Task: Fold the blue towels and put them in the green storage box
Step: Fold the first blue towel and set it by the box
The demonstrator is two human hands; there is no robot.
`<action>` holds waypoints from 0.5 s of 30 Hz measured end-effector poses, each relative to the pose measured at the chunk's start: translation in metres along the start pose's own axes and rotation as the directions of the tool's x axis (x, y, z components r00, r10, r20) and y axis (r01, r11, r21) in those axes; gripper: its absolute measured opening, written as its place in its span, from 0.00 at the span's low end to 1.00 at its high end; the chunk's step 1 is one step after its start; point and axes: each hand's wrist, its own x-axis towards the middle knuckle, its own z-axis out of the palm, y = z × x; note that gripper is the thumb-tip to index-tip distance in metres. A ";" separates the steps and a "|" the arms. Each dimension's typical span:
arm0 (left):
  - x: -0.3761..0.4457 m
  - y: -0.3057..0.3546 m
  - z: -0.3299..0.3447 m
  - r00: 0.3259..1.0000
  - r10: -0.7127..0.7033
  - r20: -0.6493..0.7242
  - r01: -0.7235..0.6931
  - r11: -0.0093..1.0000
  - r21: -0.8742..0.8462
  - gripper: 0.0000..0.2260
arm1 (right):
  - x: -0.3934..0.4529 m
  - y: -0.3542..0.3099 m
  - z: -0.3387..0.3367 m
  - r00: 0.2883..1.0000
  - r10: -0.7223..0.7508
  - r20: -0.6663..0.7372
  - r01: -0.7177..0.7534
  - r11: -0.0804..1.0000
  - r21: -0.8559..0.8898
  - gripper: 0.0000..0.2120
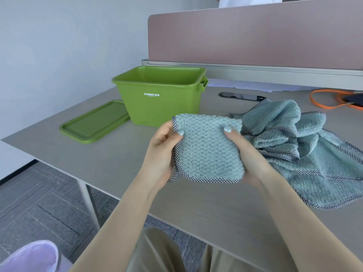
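Note:
A folded blue towel (208, 150) with a checked border is held up above the desk between both hands. My left hand (162, 154) grips its left edge, thumb on the front. My right hand (248, 156) grips its right edge, thumb on top. The green storage box (159, 107) stands open just behind the towel, marked STORAGE BOX; nothing shows inside it from here. A heap of unfolded blue towels (302, 142) lies on the desk to the right of my right hand.
The box's green lid (94, 122) lies flat at the box's left, near the desk's left edge. An orange cable (326, 101) and a dark object sit at the far right. A pink partition (255, 36) rises behind the desk (117, 158).

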 end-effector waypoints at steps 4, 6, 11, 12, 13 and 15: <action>0.006 -0.014 -0.008 0.994 -0.113 0.012 0.114 0.988 -0.105 0.14 | 0.003 0.006 0.000 0.985 0.171 0.020 -0.170 0.985 -0.023 0.14; 0.006 -0.022 -0.015 0.988 -0.155 -0.010 0.153 0.982 -0.113 0.17 | 0.008 0.013 -0.003 0.981 0.195 -0.008 -0.195 0.980 -0.042 0.13; 0.005 -0.033 -0.032 0.976 -0.216 0.007 0.215 0.974 -0.066 0.19 | 0.014 0.023 -0.003 0.984 0.161 -0.079 -0.172 0.972 -0.160 0.10; 0.005 -0.033 -0.033 0.975 -0.221 0.015 0.221 0.973 -0.063 0.19 | 0.015 0.024 -0.002 0.985 0.147 -0.086 -0.161 0.969 -0.189 0.13; 0.005 -0.033 -0.034 0.974 -0.225 0.020 0.226 0.972 -0.063 0.18 | 0.015 0.025 0.000 0.987 0.127 -0.098 -0.146 0.964 -0.220 0.16; 0.006 -0.035 -0.035 0.974 -0.227 0.018 0.228 0.969 -0.093 0.18 | 0.015 0.027 0.002 0.990 0.037 -0.136 -0.081 0.941 -0.329 0.19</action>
